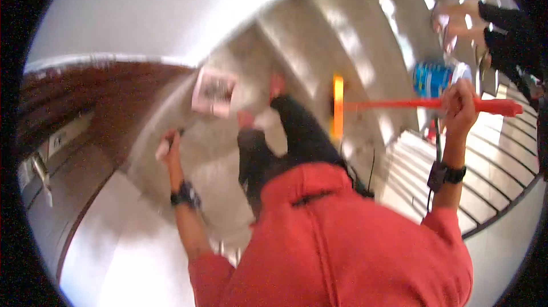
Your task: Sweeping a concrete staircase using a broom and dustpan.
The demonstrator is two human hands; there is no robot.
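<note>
My right hand (460, 103) is closed around the red handle (398, 103) of a long cleaning tool. The handle lies nearly level across the view, over the stairs. At its left end is a narrow orange and yellow head (338, 105), blurred, so I cannot tell whether it is a broom or a squeegee. On the other side, my left hand (170, 144) has its fingers curled round a small whitish and dark item, too blurred to name. A pink-rimmed box or tray (233, 80) sits on the landing, beyond my left hand and beside my feet.
Curved stone steps (295, 45) rise beyond my feet. A metal railing (505, 195) bounds the right side. Near it are a blue-labelled container (432, 80) and another person's dark-clothed limbs (505, 28). A brown door (102, 140) with a metal handle (42, 174) stands left.
</note>
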